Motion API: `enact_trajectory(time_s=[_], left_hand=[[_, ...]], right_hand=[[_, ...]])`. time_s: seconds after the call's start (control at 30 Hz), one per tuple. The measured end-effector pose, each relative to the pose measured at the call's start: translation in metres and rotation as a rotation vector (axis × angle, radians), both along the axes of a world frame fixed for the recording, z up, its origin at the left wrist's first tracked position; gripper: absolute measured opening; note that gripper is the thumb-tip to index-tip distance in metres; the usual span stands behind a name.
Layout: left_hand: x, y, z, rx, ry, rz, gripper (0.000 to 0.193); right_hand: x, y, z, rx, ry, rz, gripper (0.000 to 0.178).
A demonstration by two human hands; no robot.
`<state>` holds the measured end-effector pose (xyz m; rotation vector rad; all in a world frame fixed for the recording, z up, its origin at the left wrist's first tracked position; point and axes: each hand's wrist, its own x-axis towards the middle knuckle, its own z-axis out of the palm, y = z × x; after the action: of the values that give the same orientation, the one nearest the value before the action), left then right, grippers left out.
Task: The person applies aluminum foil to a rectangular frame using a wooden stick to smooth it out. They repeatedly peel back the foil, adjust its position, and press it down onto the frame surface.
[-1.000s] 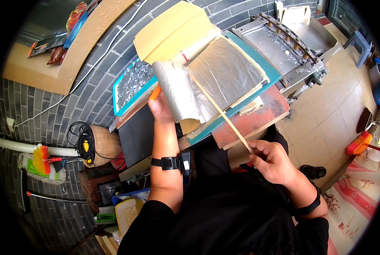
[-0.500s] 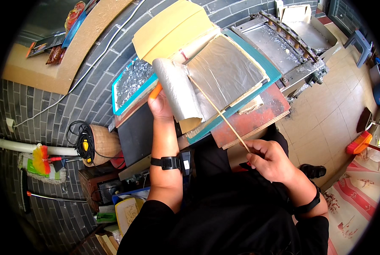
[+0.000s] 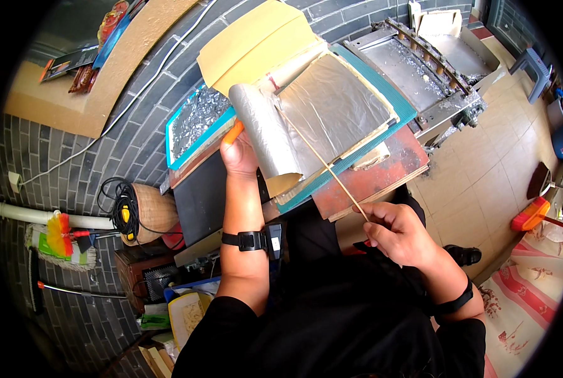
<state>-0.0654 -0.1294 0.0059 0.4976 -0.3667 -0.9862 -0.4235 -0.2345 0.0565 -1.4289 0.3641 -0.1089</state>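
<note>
A curled silvery foil sheet [image 3: 262, 132] with a tan underside rises at the left of a stack of foil and paper [image 3: 338, 104]. My left hand [image 3: 238, 154] grips the curl from its left side; an orange cover [image 3: 233, 133] sits on one digit, and the other fingers are hidden behind the sheet. My right hand [image 3: 400, 232], lower right, pinches the near end of a thin wooden stick [image 3: 322, 162]. The stick slants up and left across the flat foil, its far tip beside the curl. A ridged teal mat [image 3: 405, 114] lies under the stack.
A blue-rimmed tray [image 3: 170, 142] of foil scraps stands left of the stack, and yellow card [image 3: 256, 41] lies behind it. Reddish boards [image 3: 401, 165] jut out at the near right. A metal machine [image 3: 413, 69] stands at the far right. A brick wall [image 3: 149, 104] runs behind.
The stick's far tip has slid slightly up and left along the curl. The curled sheet and my left hand have shifted a little to the right.
</note>
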Motion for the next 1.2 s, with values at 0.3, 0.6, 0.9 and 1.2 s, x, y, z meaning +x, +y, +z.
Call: enact_trajectory(time_s=[0.3,0.6,0.9,1.2], left_hand=[[0.005,-0.002,0.000,0.047,-0.053,0.073,0.039],[0.005,0.018,0.005,0.006,-0.052,0.085,0.041],[0.026,0.068,0.002,-0.014,-0.051,0.178,0.047],[0.041,0.129,-0.002,-0.021,-0.077,0.230,0.046]], right_hand=[[-0.002,-0.002,0.001,-0.029,0.006,-0.049,0.027],[0.000,-0.004,-0.004,-0.028,0.009,-0.030,0.034],[0.002,-0.001,-0.004,0.016,0.039,-0.045,0.032],[0.002,-0.001,-0.008,-0.039,0.051,-0.049,0.034]])
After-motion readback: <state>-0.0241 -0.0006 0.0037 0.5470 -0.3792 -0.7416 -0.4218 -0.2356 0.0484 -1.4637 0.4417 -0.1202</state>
